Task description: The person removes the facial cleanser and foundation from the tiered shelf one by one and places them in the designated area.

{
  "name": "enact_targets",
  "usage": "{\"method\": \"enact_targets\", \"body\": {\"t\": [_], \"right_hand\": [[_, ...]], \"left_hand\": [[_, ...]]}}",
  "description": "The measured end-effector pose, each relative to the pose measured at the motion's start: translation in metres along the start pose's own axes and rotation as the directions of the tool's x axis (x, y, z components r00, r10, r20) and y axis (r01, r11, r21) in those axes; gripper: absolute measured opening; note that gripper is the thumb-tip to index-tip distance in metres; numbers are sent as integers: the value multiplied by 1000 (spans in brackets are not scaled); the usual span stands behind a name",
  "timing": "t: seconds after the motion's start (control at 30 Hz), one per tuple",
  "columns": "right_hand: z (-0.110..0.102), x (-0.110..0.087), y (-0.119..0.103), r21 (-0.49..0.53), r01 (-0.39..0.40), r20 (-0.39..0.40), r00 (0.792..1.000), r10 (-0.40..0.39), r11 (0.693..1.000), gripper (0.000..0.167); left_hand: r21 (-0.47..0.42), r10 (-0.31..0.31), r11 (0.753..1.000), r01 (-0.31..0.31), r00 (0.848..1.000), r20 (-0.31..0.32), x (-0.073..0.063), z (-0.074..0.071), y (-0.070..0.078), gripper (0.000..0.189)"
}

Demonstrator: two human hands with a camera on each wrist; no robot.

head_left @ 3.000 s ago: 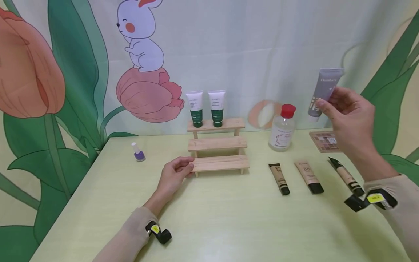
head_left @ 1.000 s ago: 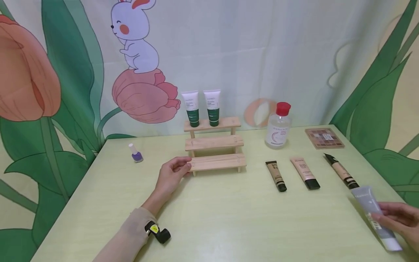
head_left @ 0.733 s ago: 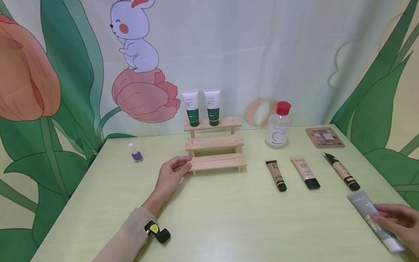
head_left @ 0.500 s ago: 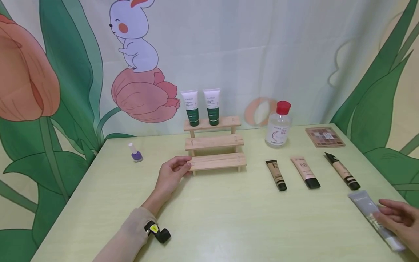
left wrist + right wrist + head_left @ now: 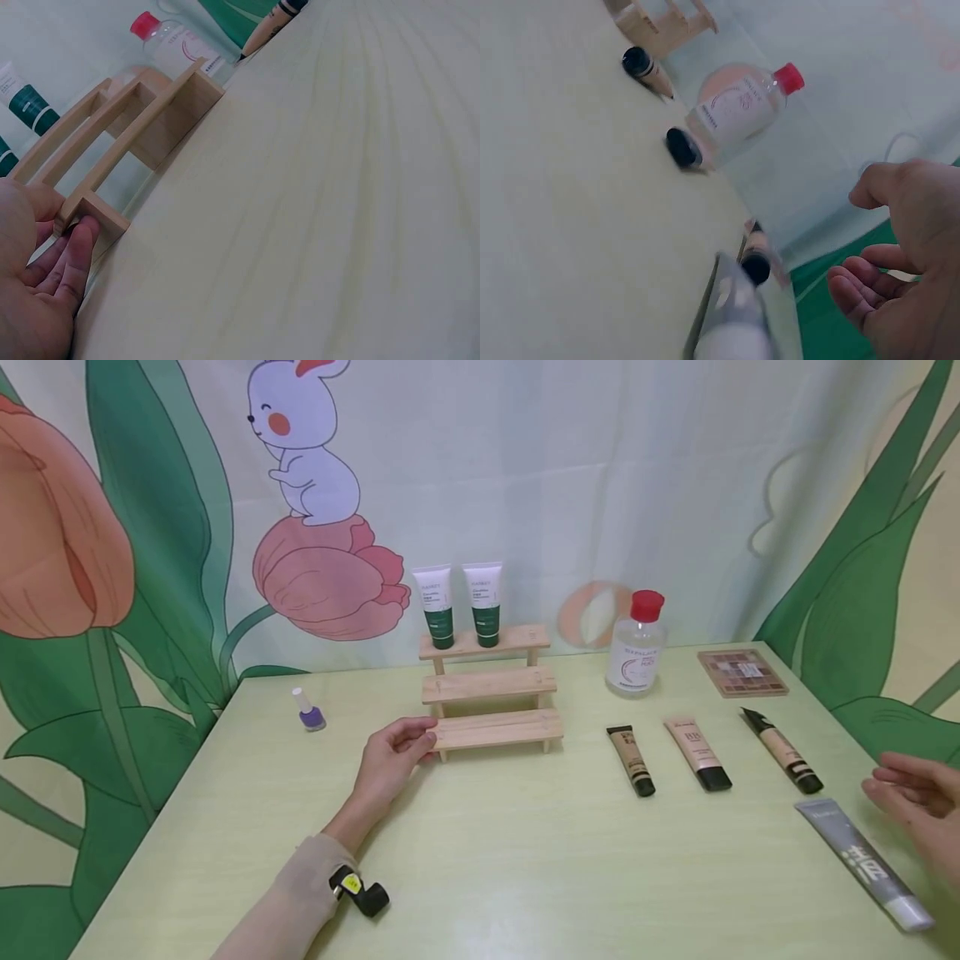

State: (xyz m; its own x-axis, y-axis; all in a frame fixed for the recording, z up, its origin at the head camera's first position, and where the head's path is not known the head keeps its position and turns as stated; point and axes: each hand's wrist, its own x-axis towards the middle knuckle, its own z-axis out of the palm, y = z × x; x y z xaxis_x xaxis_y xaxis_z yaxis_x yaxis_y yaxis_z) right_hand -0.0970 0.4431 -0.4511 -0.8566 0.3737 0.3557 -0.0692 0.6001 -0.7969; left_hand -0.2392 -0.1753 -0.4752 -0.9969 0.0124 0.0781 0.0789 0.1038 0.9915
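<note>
My left hand (image 5: pixel 390 758) pinches the left end of the lowest step of a three-step wooden display stand (image 5: pixel 495 729); in the left wrist view the thumb lies on top and fingers curl beneath. Two white-and-green tubes (image 5: pixel 432 607) stand on the top step. At the right edge my right hand (image 5: pixel 918 802) hovers with fingers loosely bent and nothing in them. Just left of it a grey squeeze tube (image 5: pixel 862 864) lies flat on the table, apart from the hand. The right wrist view shows the same tube (image 5: pixel 733 307) below the empty hand.
A clear bottle with red cap (image 5: pixel 635 652) stands right of the stand, an eyeshadow palette (image 5: pixel 742 673) behind. Three cosmetic tubes lie in a row: a small brown one (image 5: pixel 632 760), a BB cream (image 5: pixel 697 753) and a black-ended one (image 5: pixel 782 749). Purple nail polish (image 5: pixel 311 712) stands left.
My right hand brought the grey tube down from the air at the back right, laid it at the front right, let go and moved up and away. The left hand kept its hold.
</note>
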Motion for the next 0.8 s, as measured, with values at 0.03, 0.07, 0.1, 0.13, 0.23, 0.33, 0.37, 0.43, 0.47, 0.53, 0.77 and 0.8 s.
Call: {"method": "enact_targets", "body": {"t": [0.03, 0.07, 0.1, 0.13, 0.23, 0.33, 0.37, 0.43, 0.47, 0.53, 0.77, 0.8], "right_hand": [[1, 3, -11, 34, 15, 14, 1000, -15, 999, 46], [2, 7, -21, 90, 31, 31, 999, -34, 995, 47], [3, 10, -31, 133, 49, 53, 997, -57, 990, 47], [4, 13, -38, 166, 60, 77, 994, -74, 984, 51], [10, 22, -58, 257, 63, 133, 986, -100, 964, 48], [19, 29, -76, 295, 32, 177, 980, -87, 955, 43], [23, 32, -82, 288, 27, 182, 980, -82, 957, 41], [32, 36, -94, 318, 20, 196, 977, -86, 948, 42], [37, 39, -99, 361, 13, 204, 975, -93, 932, 42], [47, 44, -110, 437, 7, 210, 971, -110, 899, 43], [86, 61, -149, 588, -1, 245, 953, -177, 809, 48], [92, 64, -155, 596, 7, 246, 950, -191, 803, 48]], "left_hand": [[1, 0, 1000, 0, 1000, 0, 0, 0, 0, 24], [3, -1, 1000, 1, 1000, -1, 0, 0, 0, 24], [4, -1, 1000, 1, 1000, -1, 0, 0, 0, 24], [7, -2, 1000, 2, 1000, -1, 0, 0, 0, 24], [12, -2, 1000, 2, 1000, -3, 0, 1, 1, 25], [15, -1, 1000, 1, 1000, -3, 1, 1, 1, 24], [15, -1, 1000, 1, 1000, -3, 1, 1, 1, 24], [15, -2, 1000, 2, 1000, -4, 1, 1, 0, 24], [13, -3, 1000, 3, 1000, -3, 1, 1, 0, 24], [8, -4, 1000, 4, 1000, -2, 1, 1, 0, 24], [1, -4, 1000, 4, 1000, -1, 0, 0, 1, 23], [1, -3, 1000, 3, 1000, -2, 0, 0, 1, 23]]}}
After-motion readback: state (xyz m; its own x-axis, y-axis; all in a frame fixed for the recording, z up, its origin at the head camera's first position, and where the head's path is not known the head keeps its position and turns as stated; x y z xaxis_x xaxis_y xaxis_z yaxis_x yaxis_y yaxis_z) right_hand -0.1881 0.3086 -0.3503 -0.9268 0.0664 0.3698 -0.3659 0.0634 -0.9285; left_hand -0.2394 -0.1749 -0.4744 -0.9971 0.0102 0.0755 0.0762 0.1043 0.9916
